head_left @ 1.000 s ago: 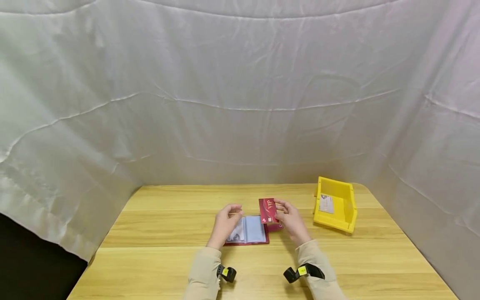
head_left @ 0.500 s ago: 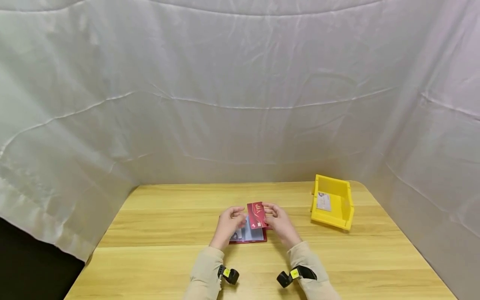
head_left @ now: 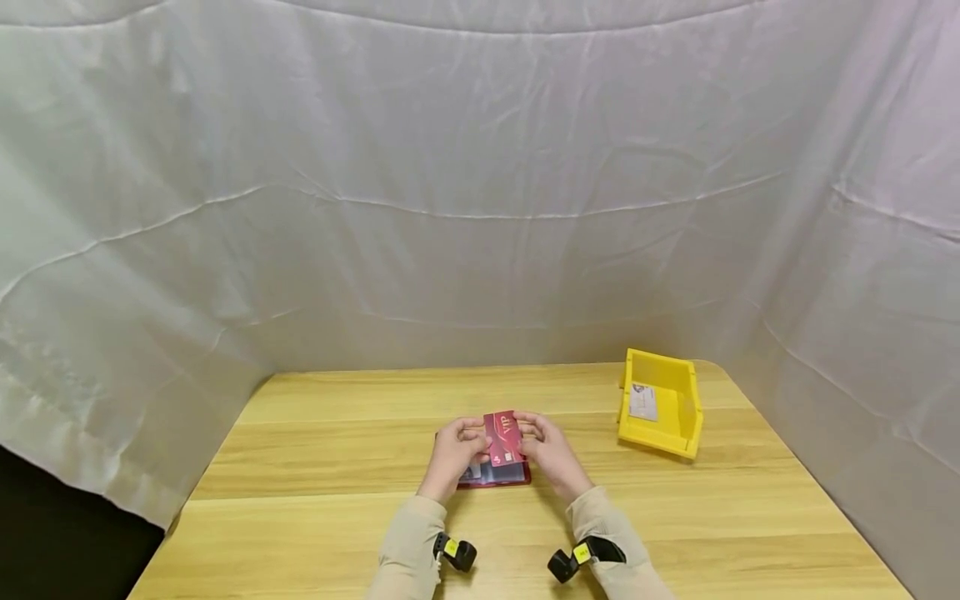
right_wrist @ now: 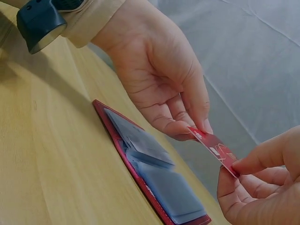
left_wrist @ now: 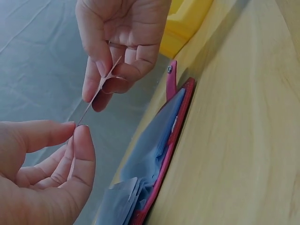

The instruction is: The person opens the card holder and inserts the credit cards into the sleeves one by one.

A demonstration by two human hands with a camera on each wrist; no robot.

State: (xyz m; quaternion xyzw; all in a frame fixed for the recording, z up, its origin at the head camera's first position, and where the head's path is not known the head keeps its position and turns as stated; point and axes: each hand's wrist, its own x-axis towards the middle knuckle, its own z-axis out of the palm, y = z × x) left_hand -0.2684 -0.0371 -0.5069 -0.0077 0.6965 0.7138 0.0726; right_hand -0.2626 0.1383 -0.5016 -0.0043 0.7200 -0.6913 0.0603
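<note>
A red VIP card [head_left: 502,437] is held up between the two hands, above an open red card holder [head_left: 512,476]. My left hand [head_left: 450,457] pinches one edge of the card between thumb and finger. At the opposite edge, my right hand [head_left: 553,458] pinches it too. The left wrist view shows the card almost edge-on, with both thumbs on it. Clear plastic sleeves [right_wrist: 171,190] fan out inside the holder, which lies on the table. A snap strap [left_wrist: 171,80] sticks out from the holder's side. In the head view the hands and card cover part of the holder.
A yellow bin [head_left: 675,425] stands at the back right of the wooden table [head_left: 337,517], with a whitish card [head_left: 642,402] inside. A grey-white curtain [head_left: 480,183] surrounds the table's back and sides. Each forearm wears a black wrist camera [head_left: 465,556].
My right hand has brought the VIP card leftward and slightly down, over the holder. My left hand has moved slightly right and now pinches the card's left edge.
</note>
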